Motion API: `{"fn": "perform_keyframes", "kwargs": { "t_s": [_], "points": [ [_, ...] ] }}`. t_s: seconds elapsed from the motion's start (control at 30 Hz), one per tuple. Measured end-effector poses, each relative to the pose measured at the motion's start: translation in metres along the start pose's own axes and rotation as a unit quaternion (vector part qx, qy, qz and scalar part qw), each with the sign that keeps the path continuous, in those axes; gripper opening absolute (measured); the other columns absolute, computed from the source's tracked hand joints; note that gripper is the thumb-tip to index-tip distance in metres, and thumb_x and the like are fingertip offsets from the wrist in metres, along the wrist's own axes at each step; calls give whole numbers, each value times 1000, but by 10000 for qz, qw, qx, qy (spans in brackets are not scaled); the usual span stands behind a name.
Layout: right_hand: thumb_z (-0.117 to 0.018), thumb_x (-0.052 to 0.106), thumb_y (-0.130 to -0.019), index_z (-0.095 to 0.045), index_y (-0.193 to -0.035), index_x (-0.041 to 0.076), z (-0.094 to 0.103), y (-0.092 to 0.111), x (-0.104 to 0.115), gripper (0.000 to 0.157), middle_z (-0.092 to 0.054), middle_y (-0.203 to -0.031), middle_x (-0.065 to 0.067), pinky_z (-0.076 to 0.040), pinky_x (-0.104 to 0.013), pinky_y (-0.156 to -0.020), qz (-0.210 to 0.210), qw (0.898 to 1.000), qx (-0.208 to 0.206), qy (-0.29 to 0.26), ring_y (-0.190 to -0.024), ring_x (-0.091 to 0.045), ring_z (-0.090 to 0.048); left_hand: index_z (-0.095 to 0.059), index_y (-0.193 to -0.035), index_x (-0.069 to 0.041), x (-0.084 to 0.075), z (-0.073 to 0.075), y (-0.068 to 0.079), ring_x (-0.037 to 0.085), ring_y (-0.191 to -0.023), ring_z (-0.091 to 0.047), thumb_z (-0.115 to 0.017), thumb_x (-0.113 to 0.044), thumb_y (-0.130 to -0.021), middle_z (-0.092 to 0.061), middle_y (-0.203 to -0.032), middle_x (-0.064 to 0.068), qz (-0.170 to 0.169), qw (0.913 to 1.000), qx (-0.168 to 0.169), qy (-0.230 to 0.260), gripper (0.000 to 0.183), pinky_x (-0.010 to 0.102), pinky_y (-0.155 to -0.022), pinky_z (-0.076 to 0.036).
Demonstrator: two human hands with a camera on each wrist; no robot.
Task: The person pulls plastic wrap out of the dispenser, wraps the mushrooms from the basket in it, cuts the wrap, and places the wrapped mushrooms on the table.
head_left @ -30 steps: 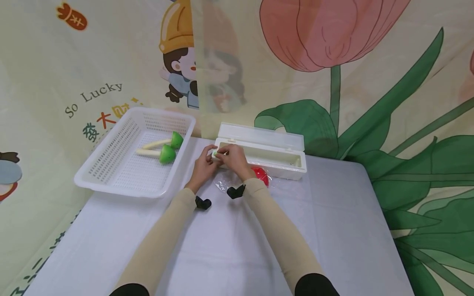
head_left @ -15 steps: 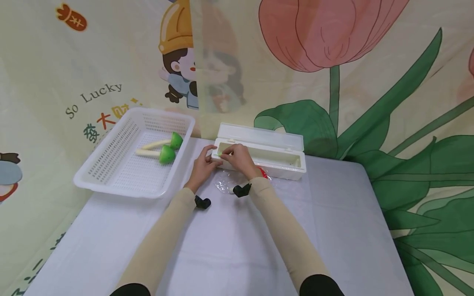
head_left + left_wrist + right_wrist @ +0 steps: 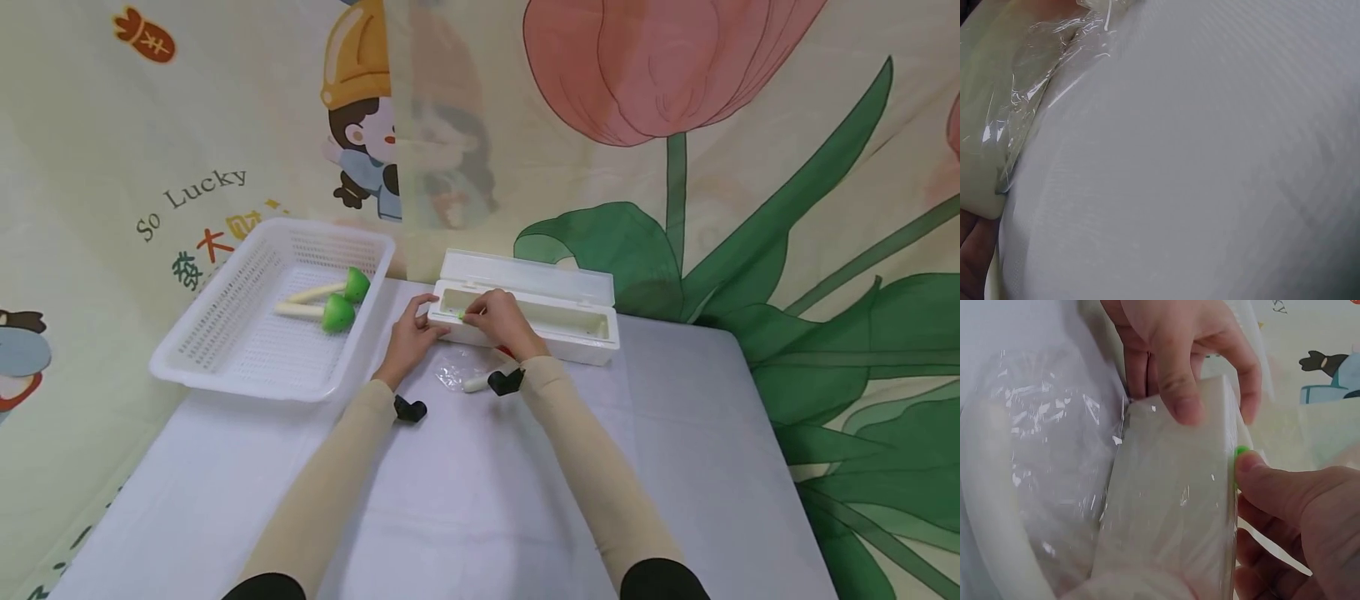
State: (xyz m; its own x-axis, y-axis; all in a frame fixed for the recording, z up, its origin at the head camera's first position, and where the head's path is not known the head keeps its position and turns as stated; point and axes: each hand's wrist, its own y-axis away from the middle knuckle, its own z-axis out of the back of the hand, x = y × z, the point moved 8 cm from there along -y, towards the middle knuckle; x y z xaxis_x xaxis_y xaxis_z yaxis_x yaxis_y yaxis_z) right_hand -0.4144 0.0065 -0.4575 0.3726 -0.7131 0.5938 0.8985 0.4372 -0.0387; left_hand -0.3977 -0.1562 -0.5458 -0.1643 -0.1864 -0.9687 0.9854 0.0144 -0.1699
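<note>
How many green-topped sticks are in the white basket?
2: the farther stick and the nearer stick, close together toward the right side of the basket. No others show there.

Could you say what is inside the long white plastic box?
A pale interior with tiny specks, too small to identify, shows in the long white plastic box. The right hand, pinching a small green piece, hides part of the inside; anything there cannot be seen.
</note>
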Motion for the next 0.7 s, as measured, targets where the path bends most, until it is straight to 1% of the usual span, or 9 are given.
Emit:
{"fn": "perform_keyframes", "kwargs": {
  "t_s": [0.13, 0.27, 0.4, 0.53, 0.7],
  "points": [
    [-77, 18, -94, -81, -106, 6, 3, 3, -8, 18, -79, -105, -8, -57, -33, -87, -77, 9999, 110, 12, -98, -20, -71, -50, -139, -20, 2, 4, -1, 25, -111, -71, -82, -10, -88, -69, -125, 27, 24, 9999, -63, -135, 61, 17, -75, -55],
    [-77, 19, -94, -81, -107, 7, 6, 6, -14, 19, -79, -105, -8, -57, -33, -86, -164, 9997, 184, -14, -98, -21, -70, -49, -140, -19, 3, 4, 0, 31, -118, -69, -81, -10, -88, -67, -127, 28, 42, 9998, -55, -199, 61, 16, -77, -54],
    [-76, 19, -95, -80, -108, 7, 8, 10, -17, 19, -79, -107, -8, -57, -33, -85, -242, 9993, 259, -95, -97, -21, -69, -49, -139, -18, 2, 2, 0, 33, -120, -68, -81, -9, -88, -66, -128, 30, 66, 9999, -24, -97, 61, 16, -77, -54],
    [-76, 19, -95, -80, -108, 6, 11, 12, -20, 19, -79, -107, -8, -57, -33, -85, -235, 9993, 247, -125, -98, -21, -68, -50, -140, -18, 0, 1, 1, 33, -120, -68, -82, -8, -88, -66, -128, 29, 82, 10000, -14, 12, 62, 16, -77, -55],
    [-76, 20, -95, -80, -109, 7, 16, 16, -28, 20, -79, -106, -8, -56, -33, -86, -219, 9991, 272, -222, -98, -22, -67, -50, -139, -19, 0, 2, 1, 32, -116, -70, -82, -8, -87, -67, -126, 28, 64, 9999, -112, -110, 62, 15, -76, -54]
  ]
}}
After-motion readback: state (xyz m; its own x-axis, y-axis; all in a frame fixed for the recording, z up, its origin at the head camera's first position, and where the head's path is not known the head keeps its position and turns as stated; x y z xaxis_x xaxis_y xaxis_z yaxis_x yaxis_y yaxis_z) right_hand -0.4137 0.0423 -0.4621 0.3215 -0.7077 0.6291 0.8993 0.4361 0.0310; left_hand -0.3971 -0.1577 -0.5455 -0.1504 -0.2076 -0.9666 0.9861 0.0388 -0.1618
